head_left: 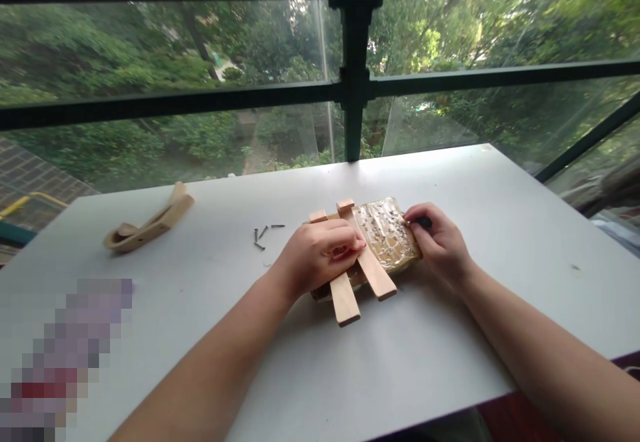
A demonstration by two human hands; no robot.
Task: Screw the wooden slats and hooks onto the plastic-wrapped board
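Observation:
Two pale wooden strips lie side by side across a flat packet: a left strip (pixel 345 301) and a right strip (pixel 377 275). The packet (pixel 389 232) is wrapped in shiny clear film, with small dark specks over a tan surface. My left hand (pixel 323 252) is closed over the strips, thumb and fingertips pinched together at the right strip; what they hold, if anything, is hidden. Beside the packet's right edge, my right hand (pixel 443 239) is closed on a small black object (pixel 424 222). Most of that object is covered by the fingers, so its kind cannot be told.
Several dark screws (pixel 263 232) lie on the white table (pixel 215 335) to the left of my hands. Farther left rests a curved wooden piece (pixel 150 223). A blurred-out purplish patch (pixel 75 355) covers the near left corner. Dark-framed windows stand behind the table.

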